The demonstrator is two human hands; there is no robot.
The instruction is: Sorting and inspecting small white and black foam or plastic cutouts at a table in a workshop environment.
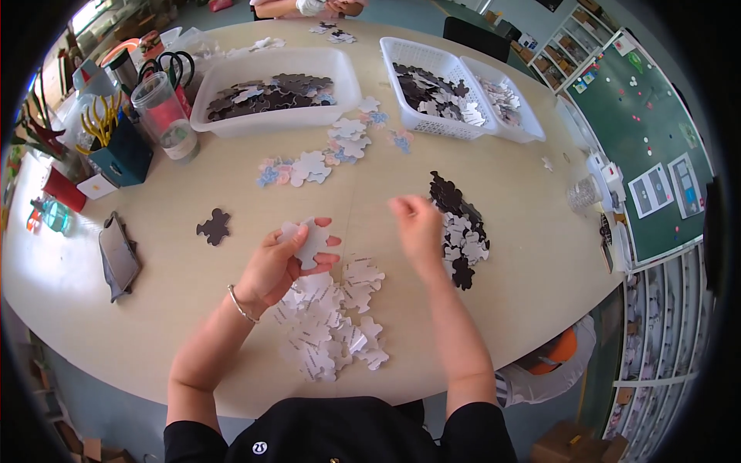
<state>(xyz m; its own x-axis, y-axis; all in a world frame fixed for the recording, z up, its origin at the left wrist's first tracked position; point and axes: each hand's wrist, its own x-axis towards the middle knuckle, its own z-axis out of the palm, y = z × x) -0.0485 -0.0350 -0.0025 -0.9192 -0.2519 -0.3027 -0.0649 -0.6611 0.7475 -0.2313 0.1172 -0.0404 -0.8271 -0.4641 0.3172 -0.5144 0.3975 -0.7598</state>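
Observation:
My left hand (279, 265) grips a white puzzle piece (310, 241) above the round table (193, 293). Below it lies a spread of joined white puzzle pieces (332, 328) with their blank sides up. My right hand (417, 224) hovers with pinched fingers just left of a pile of dark and white puzzle pieces (461, 228); whether it holds anything is unclear. A single dark piece (214, 227) lies to the left of my left hand.
Pastel joined pieces (324, 154) lie further back. A white tray (231, 123) and two white baskets (463, 127) of pieces stand at the far side. Scissors, pliers and jars (158, 104) crowd the left. Another person's hands (324, 8) show at the far edge.

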